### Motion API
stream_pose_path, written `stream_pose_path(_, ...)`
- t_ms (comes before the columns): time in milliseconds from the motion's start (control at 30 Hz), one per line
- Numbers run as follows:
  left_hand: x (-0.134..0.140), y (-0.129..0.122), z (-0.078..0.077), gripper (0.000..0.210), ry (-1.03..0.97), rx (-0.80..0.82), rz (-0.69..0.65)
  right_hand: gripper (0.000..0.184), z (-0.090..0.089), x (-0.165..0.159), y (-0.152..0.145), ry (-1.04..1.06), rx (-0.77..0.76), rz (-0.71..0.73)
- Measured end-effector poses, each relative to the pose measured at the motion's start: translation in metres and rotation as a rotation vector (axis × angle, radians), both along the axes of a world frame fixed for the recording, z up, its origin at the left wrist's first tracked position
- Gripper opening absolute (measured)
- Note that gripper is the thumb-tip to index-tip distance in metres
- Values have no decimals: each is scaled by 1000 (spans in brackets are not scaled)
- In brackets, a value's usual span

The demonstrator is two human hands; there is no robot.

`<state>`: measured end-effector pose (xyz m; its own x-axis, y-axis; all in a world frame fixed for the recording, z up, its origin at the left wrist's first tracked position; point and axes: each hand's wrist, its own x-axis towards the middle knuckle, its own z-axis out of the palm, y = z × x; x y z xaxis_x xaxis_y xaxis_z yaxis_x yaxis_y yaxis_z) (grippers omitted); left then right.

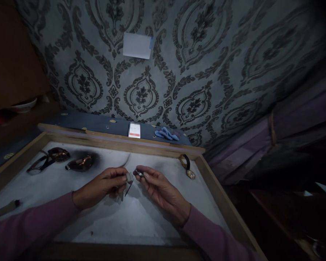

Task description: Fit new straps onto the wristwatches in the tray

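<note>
My left hand (100, 186) pinches a small pale grey piece (129, 177) between thumb and fingers. A thin dark rod (129, 188) slants down just below that piece; whether the hand holds it is unclear. Close to its right, my right hand (164, 190) grips a small shiny metal piece (139, 173), possibly a watch part, too dim to name surely. Both hands are above the white surface of a wood-framed tray (119, 143), with a narrow gap between the held pieces.
At the tray's left lie a strapped watch (59, 155) and another dark watch (83, 163). A gold-faced watch (190, 174) sits near the right rim. A dark-tipped tool (5, 210) is at lower left. Behind are a small box (134, 130) and a blue cloth (167, 133).
</note>
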<state>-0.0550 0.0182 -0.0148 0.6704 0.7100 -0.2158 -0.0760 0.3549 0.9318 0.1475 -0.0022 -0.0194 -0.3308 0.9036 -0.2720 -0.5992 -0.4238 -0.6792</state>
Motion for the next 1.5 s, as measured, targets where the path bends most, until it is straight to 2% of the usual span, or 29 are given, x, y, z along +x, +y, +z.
stream_pose_path(333,1,1,3,39,-3,-54,27,37,-5,-5,-4,-141,136,-6)
stream_pose_path(667,2,2,-4,35,-25,-48,-9,36,-5,-4,-5,-209,230,20)
stream_pose_path(1067,1,2,-6,32,-19,-2,-56,31,0,-5,-11,-159,126,46)
stream_pose_path(1300,3,0,-1,37,14,34,-83,27,-5,-10,-11,-80,-19,93)
stream_pose_path(1500,2,-1,-6,30,-2,32,-114,32,-6,-14,-12,-81,-117,96)
